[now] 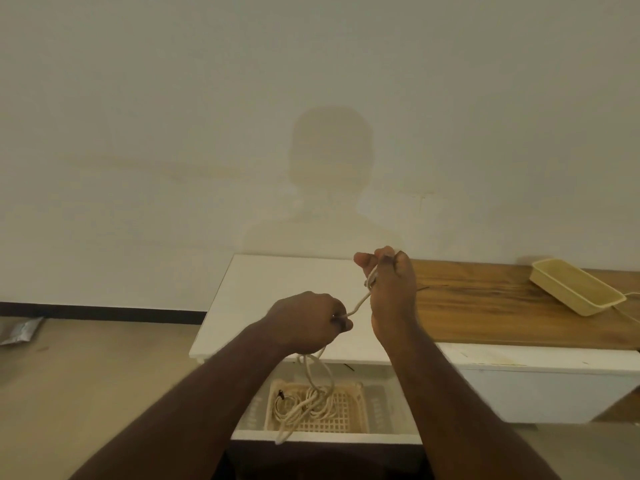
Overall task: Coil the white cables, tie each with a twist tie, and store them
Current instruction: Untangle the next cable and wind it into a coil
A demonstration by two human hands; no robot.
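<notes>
Above the open white drawer (325, 438), which serves here as the fixed mark, stands the white cabinet top (277, 306), and beside that, to the right, runs a wood-grain counter (502, 306). Far right of the drawer, on that counter, a cream plastic tray (575, 285) lies tilted, probably a place for finished coils, though that is only a guess. Inside the drawer sits a cream lattice basket (349, 410), and in it lies a loose tangle of white cable (304, 407) with a dark plug end showing at its left.

From that tangle strands rise to the left hand (304, 323), held above the drawer's back edge. Its fingers are curled round the cable, seemingly to feed it along. A short taut length runs up and right to the right hand (388, 292), raised higher over the cabinet top, whose fingers are closed about turns of the cable; it looks as if the coil is being wound there. The height of both hands likely keeps the slack hanging free.

The coiling seems early, since much cable is in the basket. The tangle may snag on the lattice or the drawer's front edge, over which one loop droops. A thin dark strip (348, 367) lies under the cabinet top's front edge, possibly a twist tie; too small to tell.
</notes>
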